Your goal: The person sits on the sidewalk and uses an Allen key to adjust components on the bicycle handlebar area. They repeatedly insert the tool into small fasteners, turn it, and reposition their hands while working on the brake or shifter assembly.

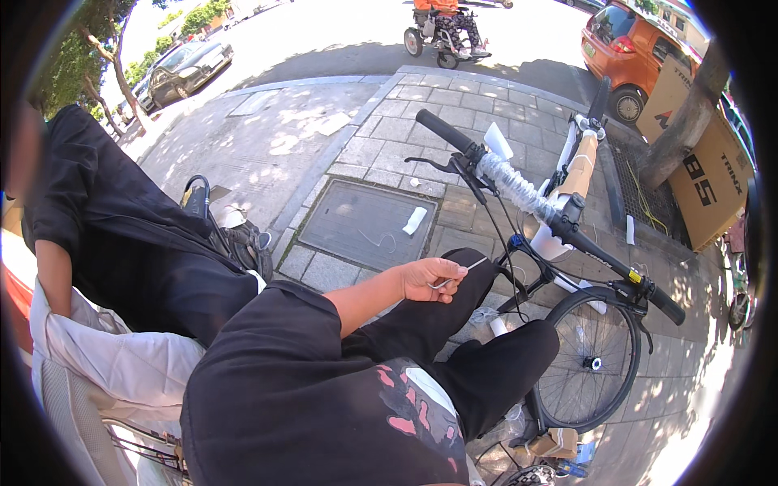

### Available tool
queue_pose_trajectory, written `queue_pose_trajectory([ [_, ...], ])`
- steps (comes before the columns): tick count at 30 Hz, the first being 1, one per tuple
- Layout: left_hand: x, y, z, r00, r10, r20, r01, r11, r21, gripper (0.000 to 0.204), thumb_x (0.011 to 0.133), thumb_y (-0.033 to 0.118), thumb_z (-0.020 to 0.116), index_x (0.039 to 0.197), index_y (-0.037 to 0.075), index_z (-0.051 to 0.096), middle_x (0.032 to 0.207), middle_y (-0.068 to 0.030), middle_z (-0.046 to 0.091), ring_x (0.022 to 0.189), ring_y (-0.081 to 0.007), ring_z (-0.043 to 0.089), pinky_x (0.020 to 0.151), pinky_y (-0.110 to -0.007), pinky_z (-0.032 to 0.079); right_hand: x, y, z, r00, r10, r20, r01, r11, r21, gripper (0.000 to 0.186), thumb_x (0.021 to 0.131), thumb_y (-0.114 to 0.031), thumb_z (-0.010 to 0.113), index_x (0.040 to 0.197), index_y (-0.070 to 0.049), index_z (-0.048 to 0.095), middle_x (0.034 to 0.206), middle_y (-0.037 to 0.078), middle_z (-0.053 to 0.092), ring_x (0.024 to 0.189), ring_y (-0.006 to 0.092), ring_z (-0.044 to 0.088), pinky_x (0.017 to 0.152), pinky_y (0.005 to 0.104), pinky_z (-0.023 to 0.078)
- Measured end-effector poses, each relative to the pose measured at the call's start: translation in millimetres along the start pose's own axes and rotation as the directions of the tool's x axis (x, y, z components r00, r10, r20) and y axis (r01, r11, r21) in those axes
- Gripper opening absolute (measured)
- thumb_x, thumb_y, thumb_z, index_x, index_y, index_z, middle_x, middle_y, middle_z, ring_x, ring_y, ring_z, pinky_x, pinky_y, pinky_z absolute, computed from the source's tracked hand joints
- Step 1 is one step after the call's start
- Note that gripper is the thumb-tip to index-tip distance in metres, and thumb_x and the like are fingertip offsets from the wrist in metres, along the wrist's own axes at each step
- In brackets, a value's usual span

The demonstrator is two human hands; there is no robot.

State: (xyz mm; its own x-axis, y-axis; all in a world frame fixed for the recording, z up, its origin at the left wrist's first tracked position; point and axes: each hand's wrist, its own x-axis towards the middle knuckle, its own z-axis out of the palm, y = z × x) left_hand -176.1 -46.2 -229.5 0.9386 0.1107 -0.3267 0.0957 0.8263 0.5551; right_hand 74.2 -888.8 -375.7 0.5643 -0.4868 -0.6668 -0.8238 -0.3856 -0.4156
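Observation:
My left hand is closed around a thin metal hex key, its straight end pointing out past the fingers and its bent end showing below them. The hand is above my thigh, apart from the bicycle. Just to the right is the bicycle's handlebar, with black grips, brake levers and clear wrap around part of it. A spoked wheel stands below the bar. The frame tube has cardboard and white foam around it. My right hand is not in view.
At the left sits another person in black, beside a chair with a grey jacket. Large cardboard boxes lean by a tree trunk. A metal cover lies in the paving. A small box is near the wheel.

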Motion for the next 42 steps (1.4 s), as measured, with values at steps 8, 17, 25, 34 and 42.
queue_pose_trajectory([
  [8,3,-2,-5,0.998,0.022,0.051,-0.021,0.999,-0.025,0.03,0.115,0.026,0.068,0.088,0.014,0.063,0.075,0.0003,0.059,0.072,-0.0146,0.055,0.076,-0.037,0.048,-108,-124,58,0.88,-0.474,0.034,0.428,0.822,0.376,0.052,0.102,-0.037,0.077,0.139,0.0,0.07,0.123,0.02,0.075,0.094,0.0265,0.069,0.083,0.0428,0.056],
  [17,-3,-6,-10,0.972,0.097,0.214,-0.105,0.994,0.03,0.03,0.113,0.03,0.072,0.092,0.011,0.063,0.086,-0.002,0.059,0.078,-0.0149,0.055,0.077,-0.035,0.049,-454,-265,199,0.088,-0.958,0.273,0.036,0.277,0.96,0.046,0.1,-0.021,0.082,0.134,0.004,0.065,0.113,0.015,0.071,0.07,0.0169,0.062,0.062,0.0302,0.051],
  [25,-10,-11,-15,0.979,0.136,0.154,-0.138,0.99,0.002,0.027,0.112,0.031,0.072,0.096,0.01,0.067,0.084,-0.0029,0.058,0.079,-0.0153,0.056,0.076,-0.035,0.049,-630,-266,183,-0.571,-0.782,0.249,-0.281,0.472,0.836,0.03,0.097,-0.016,0.087,0.117,0.002,0.072,0.116,0.023,0.071,0.097,0.028,0.074,0.092,0.0556,0.055],
  [34,-21,-12,-2,0.958,0.275,0.085,-0.285,0.947,0.148,0.024,0.113,0.027,0.072,0.098,0.009,0.065,0.087,-0.0072,0.068,0.086,-0.0232,0.07,0.086,-0.042,0.057,-614,-283,233,-0.372,-0.914,0.16,0.264,0.062,0.963,0.019,0.101,-0.01,0.081,0.115,0.004,0.081,0.1,0.015,0.07,0.079,0.0185,0.067,0.071,0.0269,0.052],
  [42,-32,5,87,0.912,0.077,0.403,-0.264,0.863,0.431,0.021,0.112,0.019,0.075,0.112,-0.001,0.075,0.097,-0.0076,0.077,0.086,-0.0143,0.075,0.077,-0.029,0.058,-545,-283,288,-0.283,-0.766,0.577,0.81,0.132,0.571,0.026,0.11,-0.019,0.074,0.121,0.003,0.08,0.094,0.008,0.073,0.084,0.0126,0.067,0.077,0.0286,0.053],
])
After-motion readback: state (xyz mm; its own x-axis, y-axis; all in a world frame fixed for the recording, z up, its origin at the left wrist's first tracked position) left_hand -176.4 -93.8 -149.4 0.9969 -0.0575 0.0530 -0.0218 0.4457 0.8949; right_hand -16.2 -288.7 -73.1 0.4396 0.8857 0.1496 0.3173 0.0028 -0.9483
